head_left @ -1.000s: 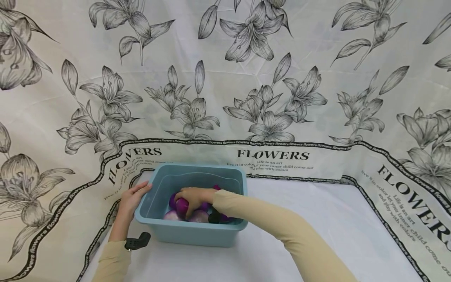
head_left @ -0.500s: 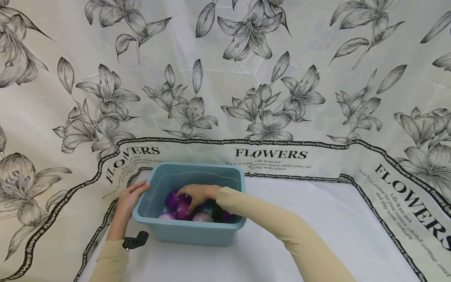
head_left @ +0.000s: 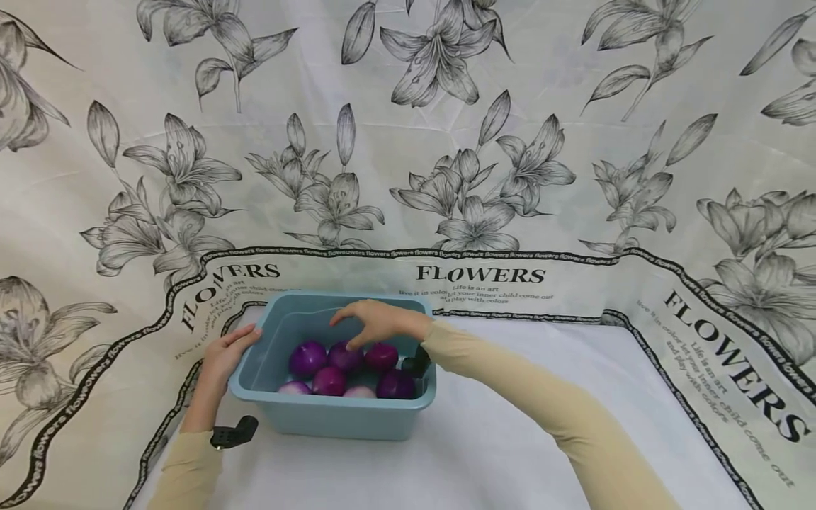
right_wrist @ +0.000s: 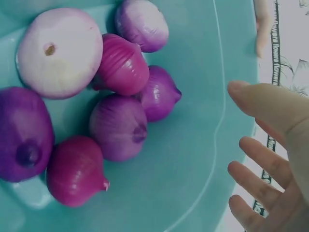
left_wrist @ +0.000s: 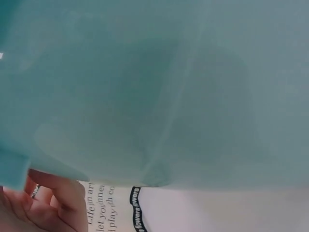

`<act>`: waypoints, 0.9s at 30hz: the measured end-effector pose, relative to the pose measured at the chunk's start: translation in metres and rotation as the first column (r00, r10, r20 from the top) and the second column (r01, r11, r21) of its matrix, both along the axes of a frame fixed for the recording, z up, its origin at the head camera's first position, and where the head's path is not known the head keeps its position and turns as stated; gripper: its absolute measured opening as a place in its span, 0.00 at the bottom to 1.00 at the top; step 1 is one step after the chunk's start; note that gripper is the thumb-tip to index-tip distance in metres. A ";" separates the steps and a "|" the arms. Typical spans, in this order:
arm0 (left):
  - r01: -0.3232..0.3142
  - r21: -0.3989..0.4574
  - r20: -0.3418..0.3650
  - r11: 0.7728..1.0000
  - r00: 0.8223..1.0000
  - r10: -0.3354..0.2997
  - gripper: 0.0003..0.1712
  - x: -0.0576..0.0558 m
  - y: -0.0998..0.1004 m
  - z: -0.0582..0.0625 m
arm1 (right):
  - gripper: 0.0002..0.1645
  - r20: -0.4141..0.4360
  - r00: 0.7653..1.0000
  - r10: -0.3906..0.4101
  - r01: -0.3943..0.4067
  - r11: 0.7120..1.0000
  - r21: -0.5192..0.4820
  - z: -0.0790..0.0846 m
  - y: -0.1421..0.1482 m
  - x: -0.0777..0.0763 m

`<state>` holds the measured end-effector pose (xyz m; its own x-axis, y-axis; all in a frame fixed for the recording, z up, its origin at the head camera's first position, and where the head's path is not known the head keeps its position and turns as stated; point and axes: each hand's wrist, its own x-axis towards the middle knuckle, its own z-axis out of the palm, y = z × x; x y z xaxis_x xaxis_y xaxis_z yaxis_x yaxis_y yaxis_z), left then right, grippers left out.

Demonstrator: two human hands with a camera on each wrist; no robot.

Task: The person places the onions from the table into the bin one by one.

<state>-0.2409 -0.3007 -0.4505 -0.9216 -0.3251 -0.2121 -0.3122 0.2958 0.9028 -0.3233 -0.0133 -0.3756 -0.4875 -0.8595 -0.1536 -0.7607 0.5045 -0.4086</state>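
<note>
A blue-grey plastic tub (head_left: 331, 418) holds several red onions in deep purple, magenta and pale pinkish white. My left hand (head_left: 223, 358) grips its left rim; in the left wrist view the fingers (left_wrist: 60, 193) curl at the tub's edge. Over the onions hovers my right hand (head_left: 376, 320), fingers spread and holding nothing. Its thumb and fingers stand apart from the onions in the right wrist view. There, a large pale onion (right_wrist: 60, 53) lies beside a magenta onion (right_wrist: 123, 65), with a purple onion (right_wrist: 118, 126) close by.
The tub stands on a white cloth-covered table (head_left: 523, 397). A flower-printed cloth (head_left: 446, 177) rises behind and along both sides. Black devices are strapped to both wrists, the left wrist device (head_left: 234, 433) outside the tub.
My right hand has let go of a magenta onion and risen back and to the right, uncovering more onions. The left hand still grips the rim. The view has shifted slightly.
</note>
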 end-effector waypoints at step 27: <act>-0.191 -0.503 -0.549 0.843 0.824 -0.141 0.17 0.053 0.078 0.031 | 0.06 -0.610 0.682 -0.403 0.021 0.845 -0.534 -0.019 0.125 0.077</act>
